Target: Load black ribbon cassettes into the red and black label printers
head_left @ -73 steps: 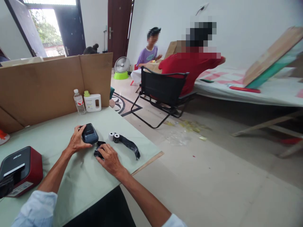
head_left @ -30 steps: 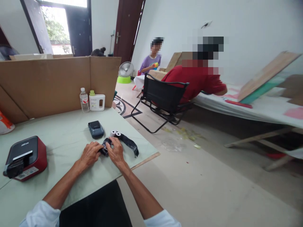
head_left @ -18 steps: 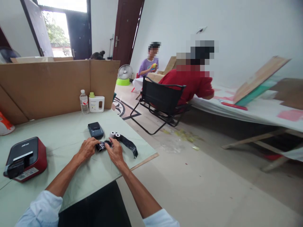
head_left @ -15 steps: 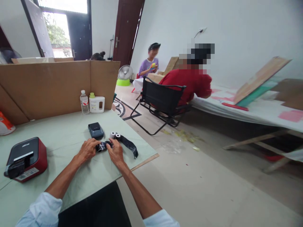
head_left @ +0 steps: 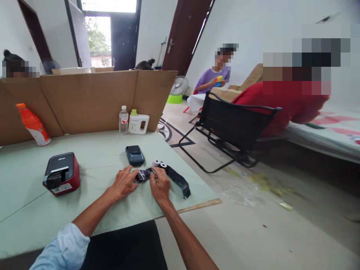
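Observation:
A short piece of shiny black strip with white marks (head_left: pixel 143 174) lies on the table between my hands. My right hand (head_left: pixel 160 184) is closed in a pinch at its right end. My left hand (head_left: pixel 123 182) rests on the cloth with fingers stretched out, the fingertips at the strip's left end. Just beyond the right hand stand two small rolls with white ends (head_left: pixel 159 164). From them a longer black strip (head_left: pixel 178 180) runs toward the table's right edge. A dark handheld device, like a small label printer (head_left: pixel 134 155), sits behind the strip.
A red and black printer-like machine (head_left: pixel 62 173) stands on the left. Along the cardboard screen (head_left: pixel 92 103) are an orange bottle (head_left: pixel 34 124), a water bottle (head_left: pixel 123 120) and a white jug (head_left: pixel 138 124). Right of the table's edge, a person in red sits on a folding chair (head_left: pixel 236 120).
The view has swung left, so everything appears shifted right. My right fingers have drawn together at the strip's right end. My left fingers sit lower, at its left end.

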A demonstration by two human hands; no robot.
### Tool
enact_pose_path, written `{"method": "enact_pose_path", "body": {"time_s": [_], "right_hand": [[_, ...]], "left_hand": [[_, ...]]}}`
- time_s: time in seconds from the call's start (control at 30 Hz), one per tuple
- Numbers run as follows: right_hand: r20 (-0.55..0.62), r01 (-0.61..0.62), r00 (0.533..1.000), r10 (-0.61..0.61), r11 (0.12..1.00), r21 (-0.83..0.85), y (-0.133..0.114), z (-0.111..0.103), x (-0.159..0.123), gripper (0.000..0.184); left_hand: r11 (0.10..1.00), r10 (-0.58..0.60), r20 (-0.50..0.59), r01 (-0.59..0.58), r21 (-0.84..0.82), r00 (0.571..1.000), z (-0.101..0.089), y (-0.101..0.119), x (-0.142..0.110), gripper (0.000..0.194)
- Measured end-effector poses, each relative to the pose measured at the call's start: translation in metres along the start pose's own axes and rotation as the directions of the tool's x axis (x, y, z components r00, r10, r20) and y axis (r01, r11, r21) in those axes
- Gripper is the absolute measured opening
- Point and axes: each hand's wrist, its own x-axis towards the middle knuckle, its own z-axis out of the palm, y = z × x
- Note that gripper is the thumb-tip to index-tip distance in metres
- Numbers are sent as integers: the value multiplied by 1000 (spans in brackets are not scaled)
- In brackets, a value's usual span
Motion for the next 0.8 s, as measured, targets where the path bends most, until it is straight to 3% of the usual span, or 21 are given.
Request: {"method": "enact_pose_path", "body": {"time_s": [0.13, 0.23, 0.3, 0.4, 0.47, 0.53, 0.6, 0.67, 0.73, 0.8], "right_hand": [[-51, 95, 994, -96, 995, -26, -5, 0, -3, 28], [-75, 174, 981, -178, 983, -62, -7, -3, -4, 26], [-69, 233, 969, -238, 969, -81, -13, -6, -3, 25], [-42, 309, 949, -311, 950, -51, -35, -8, 0, 25], [7, 330, 944, -330, 944, 26, -59, -2, -1, 26], [127, 319, 933, -337, 937, 142, -87, 13, -7, 33], [313, 273, 883, -350, 925, 264, -113, 36, -17, 49], [502, 212, 781, -371, 914, 346, -136, 66, -31, 73], [661, 142, 647, -380, 912, 386, -155, 98, -43, 95], [758, 78, 533, -374, 915, 397, -168, 126, -51, 112]], "left_hand": [[1000, 24, -106, -25, -3, 994, -23, -3, -36, 56], [999, 43, -357, -49, -9, 933, -56, -13, -78, 53], [1000, 20, -582, -18, 10, 813, -82, -27, -110, 49], [980, -129, -810, 200, -15, 571, -113, -63, -158, 47], [930, -315, -838, 324, -177, 447, -122, -92, -184, 60], [807, -582, -718, 375, -456, 381, -121, -119, -202, 77], [620, -782, -507, 371, -692, 361, -116, -138, -210, 88], [493, -846, -340, 357, -794, 411, -110, -148, -212, 86], [472, -825, -272, 341, -813, 496, -107, -151, -211, 79], [481, -795, -259, 311, -820, 548, -105, -151, -209, 77]]}}
